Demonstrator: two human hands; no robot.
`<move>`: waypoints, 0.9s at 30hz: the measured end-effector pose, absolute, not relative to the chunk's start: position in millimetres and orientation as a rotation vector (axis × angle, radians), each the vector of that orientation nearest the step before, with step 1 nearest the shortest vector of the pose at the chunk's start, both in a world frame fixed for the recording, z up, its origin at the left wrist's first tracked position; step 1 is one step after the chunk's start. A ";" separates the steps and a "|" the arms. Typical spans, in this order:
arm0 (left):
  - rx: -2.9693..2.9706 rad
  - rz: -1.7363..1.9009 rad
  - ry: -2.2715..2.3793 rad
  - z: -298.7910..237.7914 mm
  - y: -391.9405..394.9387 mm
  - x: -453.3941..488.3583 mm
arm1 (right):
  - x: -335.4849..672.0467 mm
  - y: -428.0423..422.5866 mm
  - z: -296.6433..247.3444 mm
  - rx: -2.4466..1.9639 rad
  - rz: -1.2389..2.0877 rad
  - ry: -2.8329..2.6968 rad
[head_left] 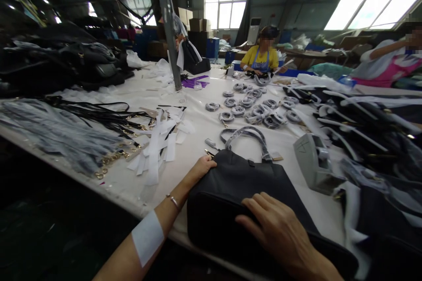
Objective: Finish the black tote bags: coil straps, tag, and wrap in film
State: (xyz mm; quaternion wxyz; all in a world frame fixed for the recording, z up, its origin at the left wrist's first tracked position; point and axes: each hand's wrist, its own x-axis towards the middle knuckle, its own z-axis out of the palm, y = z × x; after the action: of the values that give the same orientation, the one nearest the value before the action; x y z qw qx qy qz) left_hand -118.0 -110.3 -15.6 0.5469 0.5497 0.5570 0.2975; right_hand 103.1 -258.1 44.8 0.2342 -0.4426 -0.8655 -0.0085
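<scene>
A black handbag point(244, 178) lies on the table in front of me, its base toward me. Its two handles point(249, 134), wrapped in clear plastic, stretch away from me on the tabletop. At the bag's upper left corner, my left hand point(203, 167) is closed on the edge, beside a small zip end. My right hand point(275, 221) rests on the bag near its bottom edge, fingers extended and thumb apart. A white strip point(148, 237) is stuck on my left forearm.
Wrapped coiled straps point(247, 103) lie beyond the bag. A grey tape dispenser point(311, 162) stands to the right, before a heap of black bags point(372, 140). Leftward are white paper strips point(153, 153) and long straps point(62, 131). A metal post point(171, 44) rises from the table; people work beyond.
</scene>
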 end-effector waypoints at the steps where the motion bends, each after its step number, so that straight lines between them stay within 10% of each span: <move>1: 1.290 0.702 1.332 -18.5 -110.5 -119.7 | 103.6 -256.3 42.9 -1.237 -0.020 -2.382; 27: 2.116 0.412 1.529 47.7 -162.7 -130.1 | 100.1 -202.3 15.9 -1.655 0.475 -2.485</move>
State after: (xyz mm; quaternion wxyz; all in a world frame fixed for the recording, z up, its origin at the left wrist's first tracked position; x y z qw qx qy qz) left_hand -130.1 -162.7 47.7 0.2466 0.7758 0.5608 0.1511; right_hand 100.1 -202.3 15.9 0.0592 -0.5466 -0.8204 0.1569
